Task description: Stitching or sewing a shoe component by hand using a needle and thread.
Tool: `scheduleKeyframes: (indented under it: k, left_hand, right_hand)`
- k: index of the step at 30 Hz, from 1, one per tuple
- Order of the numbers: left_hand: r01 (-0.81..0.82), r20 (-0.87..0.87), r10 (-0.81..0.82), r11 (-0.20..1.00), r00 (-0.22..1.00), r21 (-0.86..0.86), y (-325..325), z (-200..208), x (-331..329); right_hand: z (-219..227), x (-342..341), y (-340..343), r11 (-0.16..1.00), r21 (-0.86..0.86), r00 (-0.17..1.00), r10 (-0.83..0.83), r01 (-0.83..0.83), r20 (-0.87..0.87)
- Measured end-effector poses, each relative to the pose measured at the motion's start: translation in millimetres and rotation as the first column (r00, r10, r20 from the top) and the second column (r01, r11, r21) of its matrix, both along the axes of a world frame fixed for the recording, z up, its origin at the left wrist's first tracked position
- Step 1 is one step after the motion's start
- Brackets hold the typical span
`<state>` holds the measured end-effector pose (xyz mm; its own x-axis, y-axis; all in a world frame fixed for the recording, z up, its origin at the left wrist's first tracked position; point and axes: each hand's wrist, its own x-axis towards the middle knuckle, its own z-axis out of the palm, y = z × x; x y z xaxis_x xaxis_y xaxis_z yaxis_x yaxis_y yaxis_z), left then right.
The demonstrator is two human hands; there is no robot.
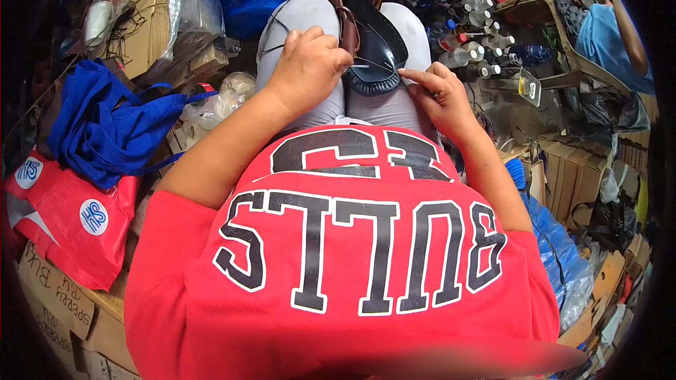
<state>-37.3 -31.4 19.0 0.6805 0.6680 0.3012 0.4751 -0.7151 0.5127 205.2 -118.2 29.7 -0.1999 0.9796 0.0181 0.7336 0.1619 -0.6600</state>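
Observation:
A dark leather moccasin shoe [379, 46] with brown leather at its collar lies across my lap between my knees, its gathered, stitched toe toward me. My left hand [311, 67] is closed in a fist left of the shoe, gripping a thin thread [373, 63] that crosses the shoe's top. A dark loop of the thread also stands out beyond that hand, over my left knee. At the shoe's right edge, the fingertips of my right hand [442, 95] pinch the thread close to the toe seam. The inside of each grip is hidden.
Several plastic bottles [486, 42] stand beyond my right knee. On the left lie a blue cloth bag [105, 119], a red plastic bag [84, 218] and cardboard boxes [63, 295]. More cardboard [577, 169] is piled at right. Another person's arm [627, 24] shows at the far right.

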Motion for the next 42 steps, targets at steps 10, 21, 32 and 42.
scheduleKeyframes:
  k: [10,21,32,42]
  left_hand:
    - [0.094,0.160,-0.084,0.994,0.983,-0.055,12,-15,19]
    - [0.088,0.098,-0.082,0.994,0.992,-0.067,8,-16,20]
    - [0.347,-0.019,-0.347,0.935,0.938,0.069,35,-3,41]
    - [-0.064,0.021,0.074,0.950,0.997,-0.306,-2,-11,28]
  right_hand:
    - [-5,25,34,0.956,-0.263,0.962,0.061,-0.134,-0.268]
    - [-8,28,38,0.948,-0.276,0.958,0.082,-0.160,-0.276]
    - [-6,23,47,0.925,-0.337,0.950,0.071,-0.177,-0.303]
    - [-16,14,25,0.926,-0.378,0.854,-0.192,-0.006,-0.484]
